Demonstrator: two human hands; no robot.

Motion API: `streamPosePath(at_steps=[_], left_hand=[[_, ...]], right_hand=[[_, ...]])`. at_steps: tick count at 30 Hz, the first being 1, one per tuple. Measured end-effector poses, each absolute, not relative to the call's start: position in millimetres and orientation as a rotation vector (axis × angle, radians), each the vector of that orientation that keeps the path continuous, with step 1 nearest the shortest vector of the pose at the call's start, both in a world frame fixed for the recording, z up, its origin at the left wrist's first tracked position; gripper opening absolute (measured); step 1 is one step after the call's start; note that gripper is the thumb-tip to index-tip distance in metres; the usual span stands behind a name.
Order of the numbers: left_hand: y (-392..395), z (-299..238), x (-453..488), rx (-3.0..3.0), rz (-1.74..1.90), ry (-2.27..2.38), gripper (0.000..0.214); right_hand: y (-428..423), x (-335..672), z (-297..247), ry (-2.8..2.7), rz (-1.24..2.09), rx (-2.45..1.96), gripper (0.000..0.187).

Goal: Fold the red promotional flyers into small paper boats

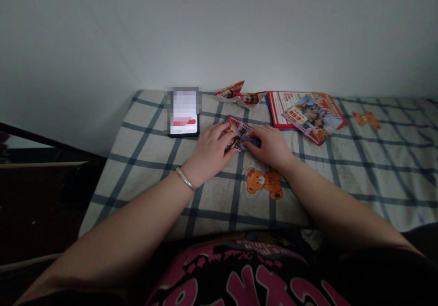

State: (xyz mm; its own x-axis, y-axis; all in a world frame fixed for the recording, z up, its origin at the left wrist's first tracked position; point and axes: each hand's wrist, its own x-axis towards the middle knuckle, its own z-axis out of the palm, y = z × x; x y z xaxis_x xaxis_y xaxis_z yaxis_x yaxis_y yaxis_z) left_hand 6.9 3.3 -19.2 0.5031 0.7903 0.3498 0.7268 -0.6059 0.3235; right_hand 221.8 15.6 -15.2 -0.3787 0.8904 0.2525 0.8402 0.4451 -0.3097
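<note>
A small folded piece of printed paper (238, 129) lies on the checked cloth (143, 132) in front of me. My left hand (209, 152) rests on its left side, fingers laid flat and pressing it down; a silver bangle (185, 178) circles that wrist. My right hand (270, 146) is on the paper's right side, its fingers pinched on a fold of the paper.
A lit phone (184, 112) lies to the left of the paper. Behind it sit other folded paper pieces (239, 93) and a stack of red printed leaflets (306, 111). A bear print (265, 182) marks the cloth. The cloth's left edge drops off to dark floor.
</note>
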Motion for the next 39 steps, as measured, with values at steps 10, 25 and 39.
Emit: streamPosePath(at_steps=[10,25,39], left_hand=[[0.4,-17.7,11.2,2.602,0.686,1.399,0.04],[-1.4,-15.7,13.1,2.633,0.575,1.438,0.03],[-0.9,-15.7,12.4,2.617,0.549,1.382,0.03]], right_hand=[[16.4,221.5,-18.4,-2.245,0.196,-1.494,0.021],[17.3,219.8,-15.3,-2.262,0.266,-1.495,0.01],[14.9,216.1,-15.6,-2.316,0.142,-1.529,0.011]])
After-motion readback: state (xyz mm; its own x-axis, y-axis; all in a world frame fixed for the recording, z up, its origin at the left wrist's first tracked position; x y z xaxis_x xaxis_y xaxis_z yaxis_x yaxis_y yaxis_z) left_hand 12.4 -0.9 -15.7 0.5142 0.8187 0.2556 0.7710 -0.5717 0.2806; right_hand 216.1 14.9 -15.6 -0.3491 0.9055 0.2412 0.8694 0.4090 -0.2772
